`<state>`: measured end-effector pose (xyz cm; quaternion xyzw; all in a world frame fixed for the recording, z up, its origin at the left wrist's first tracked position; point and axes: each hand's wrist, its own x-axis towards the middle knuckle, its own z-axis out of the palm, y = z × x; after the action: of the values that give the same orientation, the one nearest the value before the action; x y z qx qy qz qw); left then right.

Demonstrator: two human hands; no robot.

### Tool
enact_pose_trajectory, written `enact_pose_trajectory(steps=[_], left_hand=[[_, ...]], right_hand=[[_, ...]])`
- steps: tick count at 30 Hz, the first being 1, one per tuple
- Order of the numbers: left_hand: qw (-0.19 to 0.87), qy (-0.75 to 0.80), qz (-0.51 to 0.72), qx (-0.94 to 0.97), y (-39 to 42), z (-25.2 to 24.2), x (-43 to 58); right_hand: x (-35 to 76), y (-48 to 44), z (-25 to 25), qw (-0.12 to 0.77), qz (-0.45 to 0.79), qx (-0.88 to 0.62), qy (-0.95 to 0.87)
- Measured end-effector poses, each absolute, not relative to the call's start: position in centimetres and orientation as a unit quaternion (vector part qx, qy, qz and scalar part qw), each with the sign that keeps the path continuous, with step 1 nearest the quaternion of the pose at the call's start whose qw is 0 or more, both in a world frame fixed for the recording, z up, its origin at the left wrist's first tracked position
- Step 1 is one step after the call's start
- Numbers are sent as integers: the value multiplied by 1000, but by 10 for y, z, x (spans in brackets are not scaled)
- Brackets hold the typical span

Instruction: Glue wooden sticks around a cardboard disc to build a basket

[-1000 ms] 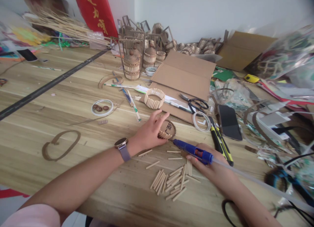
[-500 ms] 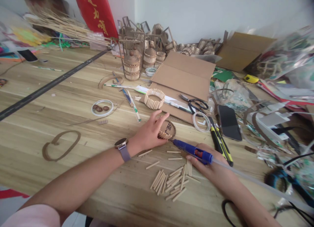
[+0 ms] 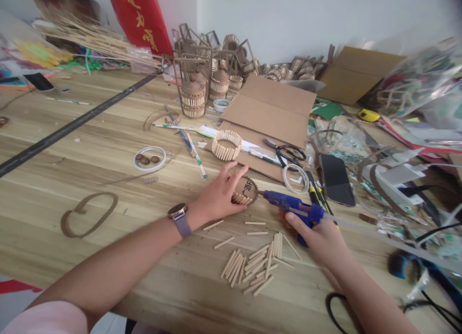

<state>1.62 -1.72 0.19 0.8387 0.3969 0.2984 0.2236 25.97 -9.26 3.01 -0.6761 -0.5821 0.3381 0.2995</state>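
My left hand (image 3: pixel 220 195), with a watch on its wrist, grips a small round cardboard piece (image 3: pixel 246 191) edged with short wooden sticks, steadying it on the wooden table (image 3: pixel 90 151). In my right hand (image 3: pixel 319 240) is a blue glue gun (image 3: pixel 294 206), held just above the table, its nozzle pointing left at the right rim of that piece. A loose pile of short wooden sticks (image 3: pixel 254 264) lies on the table below and between my hands.
A finished stick ring (image 3: pixel 226 145) sits beyond my left hand on flat cardboard (image 3: pixel 269 110). Scissors (image 3: pixel 287 153), a tape ring (image 3: pixel 296 178), a yellow-black knife (image 3: pixel 314 189) and a phone (image 3: pixel 335 177) lie to the right. Small stick baskets (image 3: pixel 193 96) stand at the back.
My right hand has lifted the glue gun and swung it up and right, bringing the nozzle from the piece's lower edge to its right rim. My left hand stays put.
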Motion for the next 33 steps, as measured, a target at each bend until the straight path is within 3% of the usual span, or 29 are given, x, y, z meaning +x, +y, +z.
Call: enact_pose_trajectory(steps=[3,6,9,12,16,22,28,33], left_hand=[[224,389,307,839,-18,2,16],[227,383,310,840,-18,3,15],[225,390,303,840,-18,2,16],[221,397,300,839,-18,2,16],[224,399,294,839,-18,3,16],[223,391,301,841,-18,3,15],[240,386,307,836,-18,3,15],[252,382,309,834,-17,3,15]], right_hand=[[259,-87,30,332,460,-639,-520],[261,-83,30,348,490,-635,-485],[268,-81,30,294,382,-681,-552],[274,-83,33,244,172,-703,-645],[268,-87,35,259,-41,-597,-759],[234,-94,30,158,-17,-394,-905],[207,-93,33,68,-110,-356,-926],[212,-84,32,96,-94,-370,-919]])
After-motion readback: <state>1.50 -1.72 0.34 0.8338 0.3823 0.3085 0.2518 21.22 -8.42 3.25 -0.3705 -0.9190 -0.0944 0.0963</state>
